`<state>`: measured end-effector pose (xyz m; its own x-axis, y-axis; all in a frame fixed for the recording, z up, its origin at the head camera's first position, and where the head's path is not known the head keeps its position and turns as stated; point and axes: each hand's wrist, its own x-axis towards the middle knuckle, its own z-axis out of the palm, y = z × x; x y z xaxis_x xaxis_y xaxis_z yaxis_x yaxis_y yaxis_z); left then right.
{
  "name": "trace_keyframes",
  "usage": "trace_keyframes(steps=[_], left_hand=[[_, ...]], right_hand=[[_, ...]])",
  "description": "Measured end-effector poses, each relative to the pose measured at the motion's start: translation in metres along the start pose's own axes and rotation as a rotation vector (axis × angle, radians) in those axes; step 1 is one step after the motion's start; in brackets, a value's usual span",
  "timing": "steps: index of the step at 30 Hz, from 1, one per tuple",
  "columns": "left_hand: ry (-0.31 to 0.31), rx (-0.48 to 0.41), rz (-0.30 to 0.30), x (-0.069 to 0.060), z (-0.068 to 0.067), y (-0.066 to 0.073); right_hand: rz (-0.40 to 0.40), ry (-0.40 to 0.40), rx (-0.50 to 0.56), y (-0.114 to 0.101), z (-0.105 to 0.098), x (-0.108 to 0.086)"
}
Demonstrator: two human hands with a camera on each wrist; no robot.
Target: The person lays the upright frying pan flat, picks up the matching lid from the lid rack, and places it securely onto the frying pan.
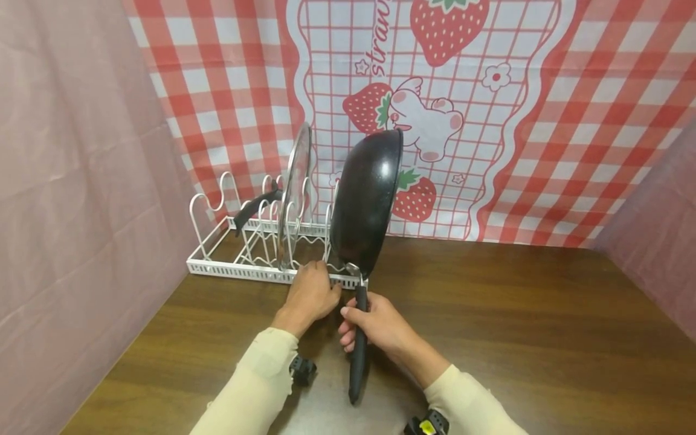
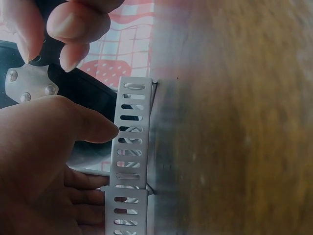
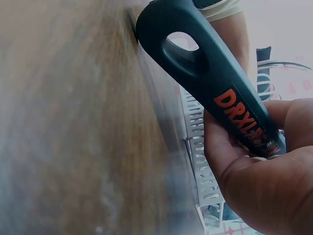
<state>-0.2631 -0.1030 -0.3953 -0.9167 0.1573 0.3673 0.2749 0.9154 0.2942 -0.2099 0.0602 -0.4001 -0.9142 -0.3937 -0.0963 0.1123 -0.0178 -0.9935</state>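
A black pan (image 1: 367, 202) stands on edge at the right end of a white wire rack (image 1: 239, 270), its rim turned to the right and its base to the left; whether its weight rests on the wires cannot be told. A person's right hand (image 1: 375, 320) grips its black handle (image 1: 357, 362) (orange lettering, partly legible, runs along it), which points down toward the wearer; the left hand (image 1: 312, 290) holds the rack's front rail, thumb on the slotted face and fingers behind it. A glass lid (image 1: 298, 169) stands upright between the wires to the pan's left, a dark curved grip (image 1: 255, 208) jutting from it; beneath lies a brown wooden table (image 1: 516, 338); behind hangs a strawberry-print cloth (image 1: 544, 151).
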Motion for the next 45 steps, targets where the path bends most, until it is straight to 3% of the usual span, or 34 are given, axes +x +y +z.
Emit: trace_keyframes(steps=[10,19,30,45], left_hand=[[-0.009,0.003,0.000,-0.0004,-0.0002,-0.0026],[-0.010,-0.013,-0.008,0.0000,0.0021,-0.0030],[-0.029,-0.017,-0.007,-0.0005,0.0024,-0.0007],[-0.038,-0.008,-0.008,0.0001,0.0004,-0.0010]], right_hand=[[0.013,0.007,0.045,0.0005,0.0031,-0.0006],[0.059,0.020,0.176,0.0029,0.0052,-0.0005],[0.079,0.088,0.157,0.0032,0.0042,-0.0023],[0.080,0.067,0.162,0.0009,0.0053,-0.0026]])
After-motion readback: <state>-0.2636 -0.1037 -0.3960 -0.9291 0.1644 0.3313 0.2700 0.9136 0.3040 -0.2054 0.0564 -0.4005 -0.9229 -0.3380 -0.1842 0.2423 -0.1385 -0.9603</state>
